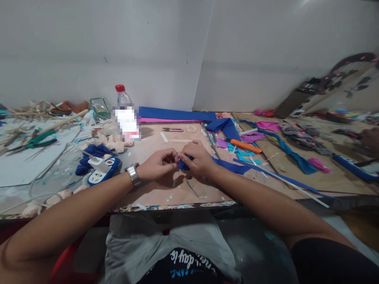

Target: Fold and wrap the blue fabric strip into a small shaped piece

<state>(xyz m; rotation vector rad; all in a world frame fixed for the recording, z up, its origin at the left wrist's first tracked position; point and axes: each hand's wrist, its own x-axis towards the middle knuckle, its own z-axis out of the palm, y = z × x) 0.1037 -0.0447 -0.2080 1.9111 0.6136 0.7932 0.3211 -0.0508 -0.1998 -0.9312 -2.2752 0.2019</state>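
My right hand (197, 159) is closed around a small folded bunch of blue material (184, 163), which could be cloth or crepe paper. My left hand (156, 165), with a metal watch (133, 174) on its wrist, meets it from the left, thumb and forefinger pinched at the bunch's edge. The fingers cover much of the bunch. From behind the right hand a flat blue strip (233, 166) runs off to the right; whether it joins the bunch is hidden. Thread snips (172, 129) and a roll of tape (191, 129) lie beyond the hands.
Left stand a blue-white power strip (103, 171), green-handled pliers (38, 140) and a red-capped bottle (121, 94). Rightward lie an orange cutter (245, 146), a thin white rod (296, 189) and coloured scraps. Long blue material (177, 113) lies along the wall. Another person's hand (370, 138) shows far right.
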